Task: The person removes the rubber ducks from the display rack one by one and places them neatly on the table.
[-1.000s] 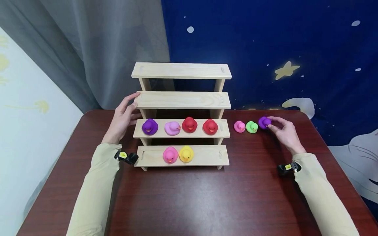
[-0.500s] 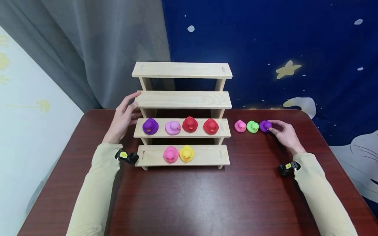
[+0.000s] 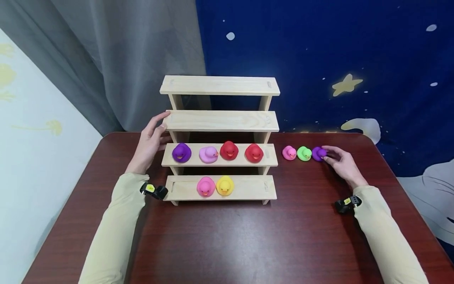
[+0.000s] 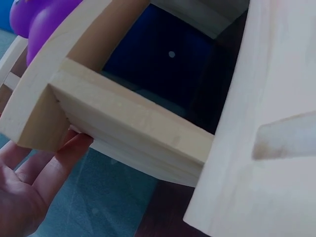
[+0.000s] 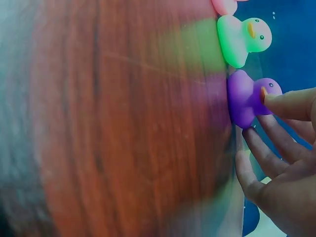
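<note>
Basically, taking the wooden rack [image 3: 220, 85] as a clock dial, twelve pointing away from the person, the near part of the brown table [image 3: 230, 236] spreads at six. Next comes the bottom shelf [image 3: 250, 191], where a pink duck [image 3: 205, 186] and a yellow duck [image 3: 225, 185] sit side by side. On the second shelf [image 3: 270, 156], running from nine toward three, are a dark purple duck [image 3: 181, 153], a lilac duck [image 3: 208, 154] and two red ducks [image 3: 229, 150]. Out at three, on the table, stand another pink duck [image 3: 289, 153], a green duck [image 3: 304, 154] and, farthest from the rack, the small purple duck [image 3: 316, 154]. The right hand [image 3: 342, 163] has this one in a narrow pinch, thumb at the bill; how far the fingers reach behind its head is hard to tell. It is probably hollow rubber: light, squeezable, hardly fragile, but smooth, so a hold by the head alone might let it swivel; the rounded body sides should grip better, though the green duck crowds one side. At nine, the left hand [image 3: 147, 146] touches the end of the third shelf [image 3: 220, 120], fingers parted rather than clamped; the rack looks stiff and fairly light. Farthest off, a grey curtain [image 3: 149, 51] hangs toward eleven, a blue cloth [image 3: 301, 51] toward one.
</note>
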A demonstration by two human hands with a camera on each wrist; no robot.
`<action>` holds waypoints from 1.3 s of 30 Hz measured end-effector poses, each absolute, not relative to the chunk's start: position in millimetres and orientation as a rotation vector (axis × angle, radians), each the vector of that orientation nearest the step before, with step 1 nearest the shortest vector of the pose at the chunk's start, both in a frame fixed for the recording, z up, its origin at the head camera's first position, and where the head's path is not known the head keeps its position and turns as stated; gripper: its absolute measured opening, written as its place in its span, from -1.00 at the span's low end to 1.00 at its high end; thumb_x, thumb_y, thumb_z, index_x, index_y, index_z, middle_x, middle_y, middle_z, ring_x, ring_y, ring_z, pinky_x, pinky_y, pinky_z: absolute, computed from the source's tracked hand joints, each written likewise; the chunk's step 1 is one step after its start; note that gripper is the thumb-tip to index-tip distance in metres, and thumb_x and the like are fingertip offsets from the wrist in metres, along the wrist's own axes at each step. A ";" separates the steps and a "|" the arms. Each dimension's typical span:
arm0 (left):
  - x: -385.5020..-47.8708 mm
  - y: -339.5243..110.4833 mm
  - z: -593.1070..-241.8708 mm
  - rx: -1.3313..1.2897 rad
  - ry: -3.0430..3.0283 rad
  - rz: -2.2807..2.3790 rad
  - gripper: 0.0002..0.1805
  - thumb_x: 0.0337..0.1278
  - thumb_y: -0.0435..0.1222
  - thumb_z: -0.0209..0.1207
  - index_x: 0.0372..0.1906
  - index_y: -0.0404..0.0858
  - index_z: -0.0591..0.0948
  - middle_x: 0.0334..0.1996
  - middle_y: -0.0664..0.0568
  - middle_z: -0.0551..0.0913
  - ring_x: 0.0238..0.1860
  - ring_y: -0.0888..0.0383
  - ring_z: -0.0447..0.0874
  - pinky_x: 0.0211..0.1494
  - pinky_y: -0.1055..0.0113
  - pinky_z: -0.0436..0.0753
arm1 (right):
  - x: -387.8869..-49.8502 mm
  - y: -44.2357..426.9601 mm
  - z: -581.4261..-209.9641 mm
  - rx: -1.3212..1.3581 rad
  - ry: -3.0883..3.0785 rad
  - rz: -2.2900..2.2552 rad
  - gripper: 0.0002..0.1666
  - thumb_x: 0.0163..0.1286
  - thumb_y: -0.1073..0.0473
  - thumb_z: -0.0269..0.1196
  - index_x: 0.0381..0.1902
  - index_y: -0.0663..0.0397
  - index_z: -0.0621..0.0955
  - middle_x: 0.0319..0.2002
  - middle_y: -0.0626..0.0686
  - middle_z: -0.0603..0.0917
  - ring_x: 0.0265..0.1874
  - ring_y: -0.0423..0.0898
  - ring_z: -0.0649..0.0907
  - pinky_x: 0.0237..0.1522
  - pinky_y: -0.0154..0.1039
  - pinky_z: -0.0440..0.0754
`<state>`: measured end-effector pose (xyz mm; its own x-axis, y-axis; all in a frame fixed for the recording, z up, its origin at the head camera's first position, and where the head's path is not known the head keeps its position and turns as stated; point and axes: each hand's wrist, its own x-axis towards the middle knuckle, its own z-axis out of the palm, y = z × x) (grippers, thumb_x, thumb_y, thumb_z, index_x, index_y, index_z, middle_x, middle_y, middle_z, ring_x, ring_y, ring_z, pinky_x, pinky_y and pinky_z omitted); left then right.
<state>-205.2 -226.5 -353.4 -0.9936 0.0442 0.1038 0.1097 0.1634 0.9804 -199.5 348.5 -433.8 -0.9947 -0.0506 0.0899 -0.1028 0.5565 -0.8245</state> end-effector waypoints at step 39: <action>-173.3 -244.5 -393.1 -0.263 -2.311 -2.012 -0.44 0.51 -0.10 -0.13 0.50 -0.02 0.13 0.31 -0.44 0.28 -0.07 0.28 0.64 -0.06 0.44 0.60 | -172.6 284.9 -369.3 0.379 -2.528 1.538 -0.60 0.31 0.48 0.20 0.12 0.43 0.52 -0.06 -0.20 0.61 -0.13 -0.38 0.58 -0.11 -0.54 0.50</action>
